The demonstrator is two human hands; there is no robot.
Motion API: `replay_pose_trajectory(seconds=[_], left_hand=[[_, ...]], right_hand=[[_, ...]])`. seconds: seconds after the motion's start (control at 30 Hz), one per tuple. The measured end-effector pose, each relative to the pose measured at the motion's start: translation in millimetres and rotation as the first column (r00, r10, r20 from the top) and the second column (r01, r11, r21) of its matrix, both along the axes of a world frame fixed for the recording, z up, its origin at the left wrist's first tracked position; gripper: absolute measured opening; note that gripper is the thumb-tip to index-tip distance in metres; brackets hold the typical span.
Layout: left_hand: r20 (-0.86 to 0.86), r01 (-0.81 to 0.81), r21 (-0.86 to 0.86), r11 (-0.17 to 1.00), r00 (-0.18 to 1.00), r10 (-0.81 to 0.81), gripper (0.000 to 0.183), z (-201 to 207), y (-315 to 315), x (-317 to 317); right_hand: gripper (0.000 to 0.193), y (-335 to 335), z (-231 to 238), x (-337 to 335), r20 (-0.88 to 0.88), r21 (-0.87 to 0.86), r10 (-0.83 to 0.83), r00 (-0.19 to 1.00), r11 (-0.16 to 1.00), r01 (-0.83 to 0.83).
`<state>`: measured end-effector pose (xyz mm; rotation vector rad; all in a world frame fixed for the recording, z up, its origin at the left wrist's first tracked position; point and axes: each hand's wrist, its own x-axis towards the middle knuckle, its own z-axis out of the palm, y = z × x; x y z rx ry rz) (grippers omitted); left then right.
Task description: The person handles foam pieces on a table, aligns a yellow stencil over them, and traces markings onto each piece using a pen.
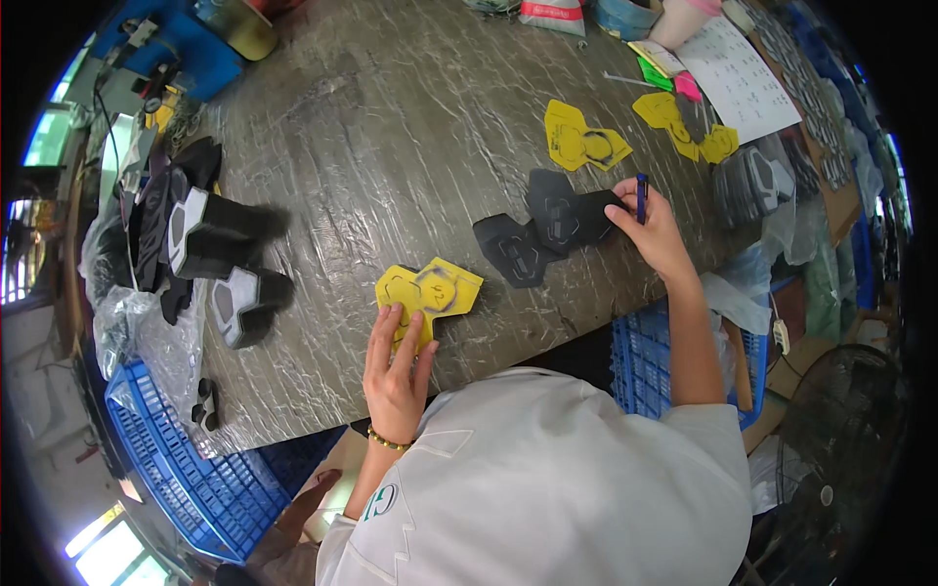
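Observation:
My left hand [396, 366] lies with fingers stretched out on a yellow template [427, 291] with lobes and dark pen marks. Whether a black piece lies under that template I cannot tell. A dark blue pen [641, 198] stands up from between the fingers of my closed right hand [653, 230]. Thumb and fingertips of that hand are at the right edge of a black lobed piece [559, 210] with marked outlines. Another black piece [515, 252] lies against it on the left, partly overlapping.
Two more yellow templates [583, 137] lie farther back. Stacks of black pieces stand at the left [210, 234] and right [750, 184]. A written sheet [735, 83] and cups are at the back right. Blue crates [195, 479] stand below the table [322, 176].

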<state>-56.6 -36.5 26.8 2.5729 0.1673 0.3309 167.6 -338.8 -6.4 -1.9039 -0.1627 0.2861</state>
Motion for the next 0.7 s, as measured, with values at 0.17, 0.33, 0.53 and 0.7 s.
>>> replay_pose_trajectory(seconds=[0.17, 0.33, 0.53, 0.7], left_hand=[[-0.011, -0.007, -0.002, 1.000, 1.000, 0.007, 0.040, -1, 0, 1], [-0.008, 0.002, 0.013, 1.000, 1.000, -0.002, 0.040, 0, 2, 1], [0.026, 0.022, 0.053, 0.998, 0.999, -0.023, 0.041, -2, 4, 1], [0.022, 0.028, 0.050, 0.998, 0.999, -0.030, 0.041, -2, 5, 1]], right_hand=[[0.025, 0, -1, 2, 0.018, -0.090, -0.005, 1.000, 0.996, 0.007], [0.021, 2, -12, 3, 0.092, -0.140, -0.017, 0.996, 0.990, 0.030], [0.021, 5, -9, 3, 0.089, -0.249, -0.005, 0.996, 0.968, 0.027], [0.023, 7, -6, 2, 0.081, -0.245, -0.016, 0.997, 0.969, 0.036]])
